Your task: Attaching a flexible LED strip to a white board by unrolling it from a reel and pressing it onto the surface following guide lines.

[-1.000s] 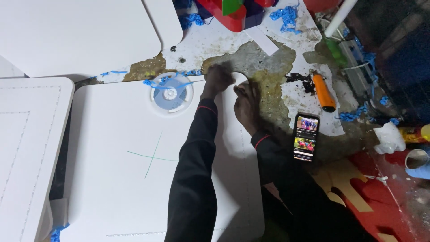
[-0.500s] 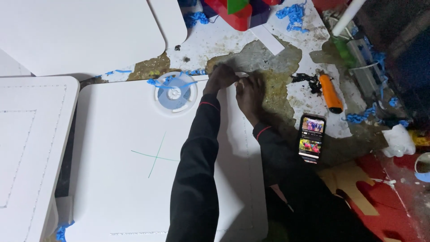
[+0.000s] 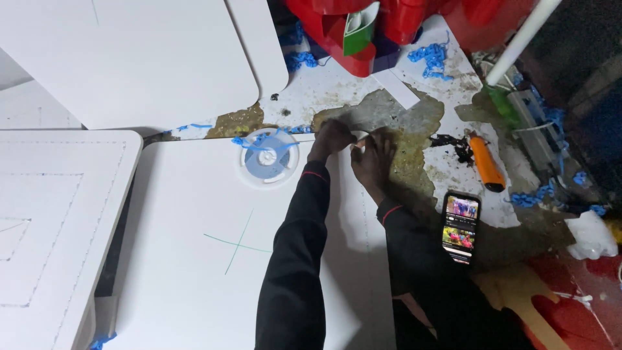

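At the far left lies a white panel (image 3: 52, 220) with faint dotted lines on it, and beyond it a larger white sheet (image 3: 129, 58) reaches to the far edge. In the middle a white board (image 3: 194, 259) with a thin green cross (image 3: 236, 243) drawn on it takes up most of the near ground. On the board's far edge sits a round white reel (image 3: 270, 157) wound with blue strip, and loose blue strip trails off it to the left and right.

Just right of the reel, the left hand (image 3: 332, 138) is curled, its fingers pinched on a small white piece (image 3: 357, 137) at the board's far right corner. The right hand (image 3: 374, 157) meets it from the near side, fingers also bent and closed on the same piece; how firmly either grips it cannot be told. Both arms wear black sleeves with a red line at the cuff.

Right of the hands the floor (image 3: 414, 129) is stained and patchy. A phone (image 3: 460, 227) lies there face up with its screen lit, near the right forearm. Farther right lies an orange lighter-shaped thing (image 3: 486, 164), beside some dark scraps. Blue scraps (image 3: 431, 58) are scattered at the far side, next to red plastic things (image 3: 389, 19). A white pipe (image 3: 521, 42) slants at the far right.
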